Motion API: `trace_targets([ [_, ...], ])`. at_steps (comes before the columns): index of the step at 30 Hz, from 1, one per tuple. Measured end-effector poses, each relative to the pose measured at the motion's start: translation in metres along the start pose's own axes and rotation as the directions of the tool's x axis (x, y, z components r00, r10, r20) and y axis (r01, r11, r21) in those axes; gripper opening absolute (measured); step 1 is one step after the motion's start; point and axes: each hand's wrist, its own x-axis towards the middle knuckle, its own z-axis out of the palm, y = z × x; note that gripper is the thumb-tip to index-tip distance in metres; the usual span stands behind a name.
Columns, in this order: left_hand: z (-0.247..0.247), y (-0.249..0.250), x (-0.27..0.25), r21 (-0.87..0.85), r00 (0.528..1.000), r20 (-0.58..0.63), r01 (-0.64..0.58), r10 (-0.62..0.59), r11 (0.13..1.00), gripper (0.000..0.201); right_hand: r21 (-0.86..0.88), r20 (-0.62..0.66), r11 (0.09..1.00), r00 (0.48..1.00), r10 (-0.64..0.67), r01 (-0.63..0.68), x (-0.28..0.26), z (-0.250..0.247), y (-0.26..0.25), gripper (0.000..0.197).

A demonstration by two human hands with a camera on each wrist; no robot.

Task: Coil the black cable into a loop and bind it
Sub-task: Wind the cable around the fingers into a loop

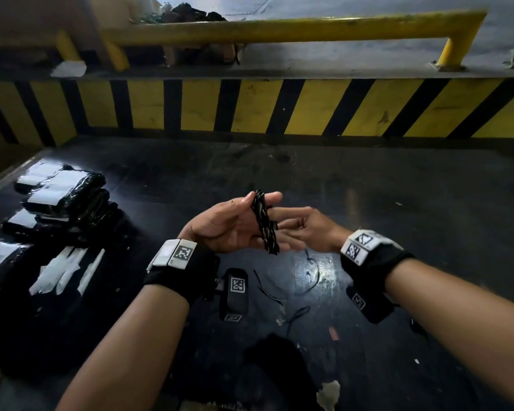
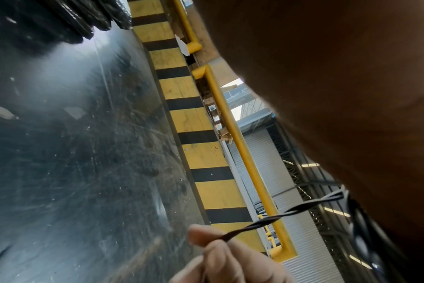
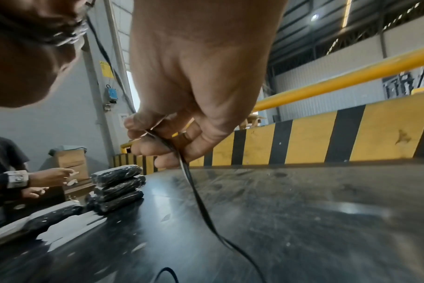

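The black cable is a narrow coil with pale flecks, standing across my left hand above the black table. That hand is turned palm up, its thumb and forefinger pinching the coil's top. My right hand meets it from the right, fingers touching the coil's lower half. In the right wrist view my right fingers pinch a thin black strand that trails down onto the table. The left wrist view shows a twisted strand stretched from the right fingertips to the left hand.
Stacked black wrapped bundles with white labels and white strips lie at the left. Loose black strands are below my hands. A yellow and black striped barrier and yellow rail close the far side. Another person's hands work at the left.
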Motion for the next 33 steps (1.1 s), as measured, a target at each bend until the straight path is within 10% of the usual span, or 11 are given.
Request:
trace_targets([
  [4,-0.008,0.008,0.01,0.015,0.999,-0.002,-0.045,0.045,0.999,0.037,0.15,0.037,0.987,0.998,0.059,-0.064,-0.008,0.036,0.013,0.019],
  [14,-0.062,0.0,-0.006,0.001,0.97,-0.244,-0.002,0.002,1.0,0.042,-0.315,0.113,0.941,0.989,-0.092,0.123,-0.017,0.036,-0.006,0.021],
  [23,-0.073,-0.014,-0.014,0.006,0.838,-0.538,0.111,-0.091,0.994,0.064,-0.685,0.137,0.709,0.986,-0.099,0.167,-0.001,0.007,-0.067,0.015],
  [33,-0.062,-0.035,-0.015,-0.032,0.871,-0.412,0.282,-0.27,0.959,0.057,-0.836,0.107,0.527,0.988,-0.114,0.152,0.027,-0.035,-0.143,0.018],
])
